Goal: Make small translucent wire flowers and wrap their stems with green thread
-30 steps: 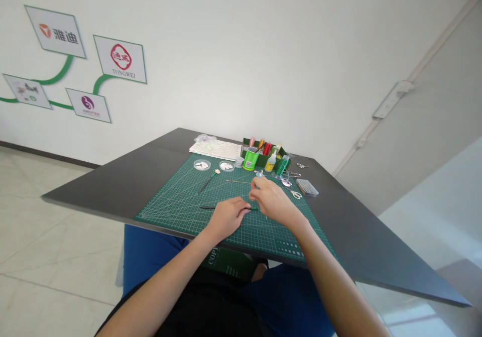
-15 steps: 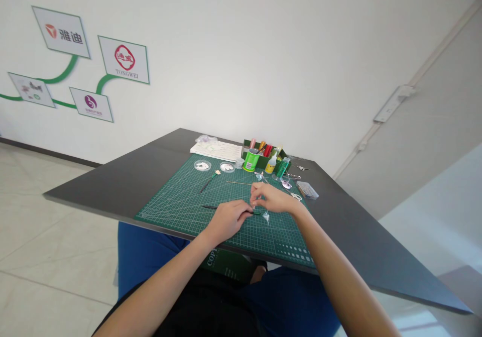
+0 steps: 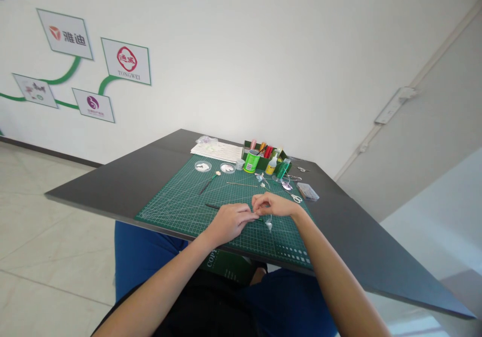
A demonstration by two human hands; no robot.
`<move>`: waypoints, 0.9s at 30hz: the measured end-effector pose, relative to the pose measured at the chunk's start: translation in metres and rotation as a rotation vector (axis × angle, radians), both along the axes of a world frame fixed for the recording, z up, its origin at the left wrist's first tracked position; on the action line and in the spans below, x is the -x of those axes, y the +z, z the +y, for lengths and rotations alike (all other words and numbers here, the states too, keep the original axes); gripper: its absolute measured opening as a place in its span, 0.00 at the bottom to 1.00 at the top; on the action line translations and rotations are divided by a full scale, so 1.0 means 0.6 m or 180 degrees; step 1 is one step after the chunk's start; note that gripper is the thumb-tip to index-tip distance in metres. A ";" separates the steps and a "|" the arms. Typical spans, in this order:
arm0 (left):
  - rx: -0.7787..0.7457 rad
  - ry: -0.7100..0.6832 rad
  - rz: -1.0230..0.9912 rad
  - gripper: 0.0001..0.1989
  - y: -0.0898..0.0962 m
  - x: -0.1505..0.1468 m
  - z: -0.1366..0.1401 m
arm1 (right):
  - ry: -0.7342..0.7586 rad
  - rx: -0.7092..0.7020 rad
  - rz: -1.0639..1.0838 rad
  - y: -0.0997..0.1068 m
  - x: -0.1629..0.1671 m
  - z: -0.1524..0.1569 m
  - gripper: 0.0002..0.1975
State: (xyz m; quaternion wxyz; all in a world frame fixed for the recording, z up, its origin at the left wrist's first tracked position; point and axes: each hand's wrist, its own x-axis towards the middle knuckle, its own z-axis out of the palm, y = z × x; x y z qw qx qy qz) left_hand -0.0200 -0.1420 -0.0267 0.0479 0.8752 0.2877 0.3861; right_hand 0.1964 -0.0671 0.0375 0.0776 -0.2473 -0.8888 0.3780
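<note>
My left hand point(image 3: 232, 221) is closed around a thin dark stick point(image 3: 211, 206) just above the green cutting mat point(image 3: 176, 196). The stick's dark end sticks out to the left, and a bit of green shows at its right end. My right hand point(image 3: 274, 205) meets the left fingertips there, its thumb and finger pinched together. What lies in that pinch is too small to make out. A small pale, translucent flower-like piece point(image 3: 268, 223) hangs or lies just right of the fingers. Farther left on the mat lies a similar dark stick with green and a cream flower tip point(image 3: 209, 182).
Behind my hands stand a green can point(image 3: 251, 161), a yellow glue bottle point(image 3: 271, 165) and a dark green box point(image 3: 247, 144) with thread spools. White scissors point(image 3: 296, 198), a clear case point(image 3: 308, 192), two shallow dishes point(image 3: 203, 166) and a white padded sheet point(image 3: 217, 151) lie around. A thin rod point(image 3: 241, 184) lies mid-mat.
Both hands have come slightly nearer to me, with the stick between them. The right hand has lowered toward the left fingertips, uncovering a small pale flower piece behind it.
</note>
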 end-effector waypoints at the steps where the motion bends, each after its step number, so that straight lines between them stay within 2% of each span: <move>1: 0.0012 -0.0019 -0.0028 0.13 0.001 0.000 0.000 | -0.0025 0.0088 0.0083 -0.006 -0.001 -0.001 0.21; 6: 0.0047 -0.0066 -0.0166 0.13 0.001 -0.001 -0.002 | -0.0178 0.0457 0.0538 -0.036 0.001 -0.004 0.24; 10: 0.0109 0.0044 -0.0277 0.12 -0.001 -0.001 -0.002 | -0.0347 0.0430 0.0750 -0.048 0.006 -0.007 0.26; 13: 0.0183 0.0172 -0.0519 0.12 0.001 -0.001 -0.001 | -0.0599 0.0207 0.0724 -0.054 0.011 -0.010 0.24; 17: 0.0328 0.0347 -0.0998 0.11 0.005 -0.001 0.003 | -0.1199 0.0061 0.0564 -0.059 0.012 -0.009 0.18; 18: 0.0345 0.0405 -0.1094 0.11 0.006 -0.001 0.005 | -0.1354 -0.0094 0.0494 -0.059 0.011 -0.009 0.16; 21: 0.0369 0.0563 -0.1278 0.10 0.007 -0.002 0.008 | -0.1810 -0.0941 0.0215 -0.060 0.004 -0.019 0.12; 23: 0.0412 0.0641 -0.1345 0.10 0.007 -0.002 0.009 | -0.2090 -0.1284 0.0096 -0.065 0.000 -0.036 0.11; 25: 0.0480 0.0689 -0.1379 0.09 0.008 -0.002 0.010 | -0.2371 -0.1231 0.0146 -0.075 0.002 -0.060 0.10; 27: 0.0533 0.0708 -0.1405 0.09 0.008 -0.002 0.011 | -0.2657 -0.1025 0.0472 -0.092 0.011 -0.086 0.11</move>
